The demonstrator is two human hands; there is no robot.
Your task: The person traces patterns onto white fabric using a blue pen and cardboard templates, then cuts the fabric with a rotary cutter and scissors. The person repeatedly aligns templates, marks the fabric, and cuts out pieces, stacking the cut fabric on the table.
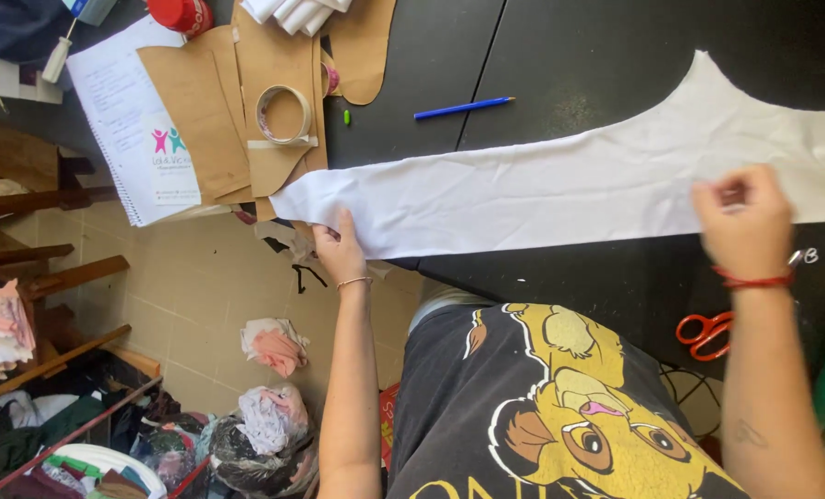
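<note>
A long piece of white cut fabric lies flat across the black table, widening toward the right. My left hand presses on the fabric's narrow left end near the table's edge, fingers spread. At the right, my right hand is over the fabric's near edge with fingers curled, slightly blurred; whether it pinches the cloth is unclear. It wears a red cord at the wrist.
Brown paper patterns with a tape roll lie at the table's left end beside a spiral notebook. A blue pencil rests beyond the fabric. Orange-handled scissors sit near my right forearm. Bags of fabric scraps lie on the tiled floor.
</note>
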